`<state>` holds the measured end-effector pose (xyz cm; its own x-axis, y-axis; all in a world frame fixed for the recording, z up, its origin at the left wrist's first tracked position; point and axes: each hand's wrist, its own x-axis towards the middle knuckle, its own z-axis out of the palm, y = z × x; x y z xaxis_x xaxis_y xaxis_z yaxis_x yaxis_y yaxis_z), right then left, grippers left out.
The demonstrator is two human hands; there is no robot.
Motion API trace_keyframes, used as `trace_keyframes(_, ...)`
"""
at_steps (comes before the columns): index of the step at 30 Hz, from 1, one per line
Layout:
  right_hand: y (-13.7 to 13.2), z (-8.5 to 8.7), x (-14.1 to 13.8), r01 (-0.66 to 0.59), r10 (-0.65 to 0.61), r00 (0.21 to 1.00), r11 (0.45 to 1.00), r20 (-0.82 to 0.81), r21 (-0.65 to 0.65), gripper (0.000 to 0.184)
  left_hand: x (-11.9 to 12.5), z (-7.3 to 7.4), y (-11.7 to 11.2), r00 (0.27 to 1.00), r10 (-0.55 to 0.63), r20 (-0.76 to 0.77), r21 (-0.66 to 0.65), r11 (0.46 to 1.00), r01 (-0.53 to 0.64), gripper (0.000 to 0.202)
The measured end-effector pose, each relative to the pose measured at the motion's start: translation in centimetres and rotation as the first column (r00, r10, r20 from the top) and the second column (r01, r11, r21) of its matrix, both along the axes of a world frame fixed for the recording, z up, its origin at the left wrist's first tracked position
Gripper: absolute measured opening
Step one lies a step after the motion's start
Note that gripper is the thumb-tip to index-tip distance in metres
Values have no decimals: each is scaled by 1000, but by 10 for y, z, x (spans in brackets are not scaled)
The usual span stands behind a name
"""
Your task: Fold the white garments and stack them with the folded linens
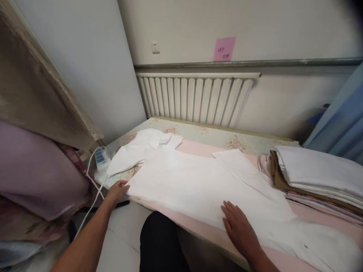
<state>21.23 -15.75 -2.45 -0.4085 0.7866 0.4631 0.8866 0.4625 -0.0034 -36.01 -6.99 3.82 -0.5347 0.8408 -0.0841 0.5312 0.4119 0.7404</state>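
Note:
A white short-sleeved shirt [181,177] lies spread over a pink cloth on the table, one sleeve pointing toward the wall. My left hand [118,189] pinches the shirt's edge at its near left corner. Flat on the fabric, toward the right, rests my right hand [238,226] with fingers stretched out. Another white bunched garment [149,143] lies at the far left, touching or overlapping the shirt. More white fabric [326,240] continues at the lower right; I cannot tell whether it belongs to the same shirt.
A stack of folded cloths [320,170] stands on the right. At the table's left edge sits a power strip [102,158] with a white cable hanging down. A radiator [198,98] is behind the floral-covered table [204,132]. Curtains hang left and right.

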Motion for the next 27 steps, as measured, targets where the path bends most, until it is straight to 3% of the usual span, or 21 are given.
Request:
trace_keyframes(4,0,2,-1,2,-2,1000,1000,6,3,41,4,-1,4,986,9,-165,-64,998,-20,29)
trace_keyframes(8,0,3,-1,7,-7,1000,1000,2,-5,40,16,10,2,945,28,-326,-112,991,-68,27)
trace_keyframes(12,1,1,-1,8,-8,1000,1000,-18,-24,41,58,21,2,853,70,-517,-27,995,-98,44)
trace_keyframes(15,1,3,-1,11,-13,999,999,-41,-41,40,127,14,4,803,-62,-593,26,995,97,47)
trace_keyframes(18,0,8,-3,17,-21,998,998,-55,-65,40,215,-5,-3,626,-270,-732,38,901,432,48)
trace_keyframes(21,-1,12,-5,25,-30,998,996,-56,-86,42,282,-25,-20,496,-399,-771,-42,809,586,49)
trace_keyframes(24,0,16,-5,36,-43,997,994,-59,-107,44,306,-37,-31,403,-505,-763,-149,744,651,50)
trace_keyframes(27,0,20,-5,42,-49,997,990,-53,-131,47,302,-41,-32,366,-517,-774,-170,726,666,52)
